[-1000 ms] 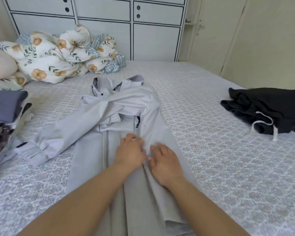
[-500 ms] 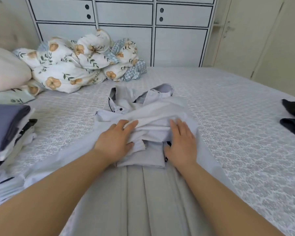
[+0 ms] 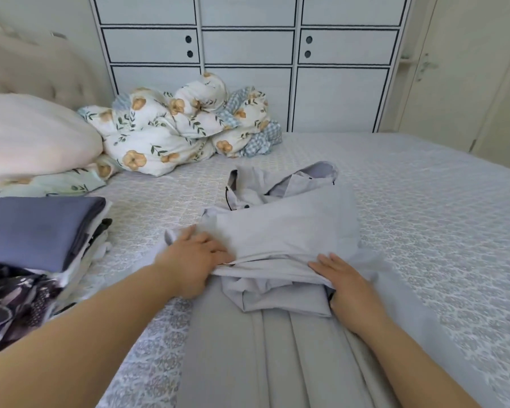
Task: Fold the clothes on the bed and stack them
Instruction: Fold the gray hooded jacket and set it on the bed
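Folding: grey garment [image 3: 280, 242] lay mid-bed [image 3: 424, 201], half doubled over.
Left hand [image 3: 193, 257]: gripped the fold's edge, likely steadying it.
Right hand [image 3: 343, 279]: fingers flat, pressing the crease.
Stack [image 3: 39, 231]: waited nearby, leftward.

Home bedroom: bed [image 3: 424, 201] with patterned cover, pillow [image 3: 33, 136], bunched floral quilt [image 3: 171, 128], padded headboard [image 3: 36, 63], white wardrobe [image 3: 248, 54], door [image 3: 454, 69], folded clothes stack [image 3: 33, 231].
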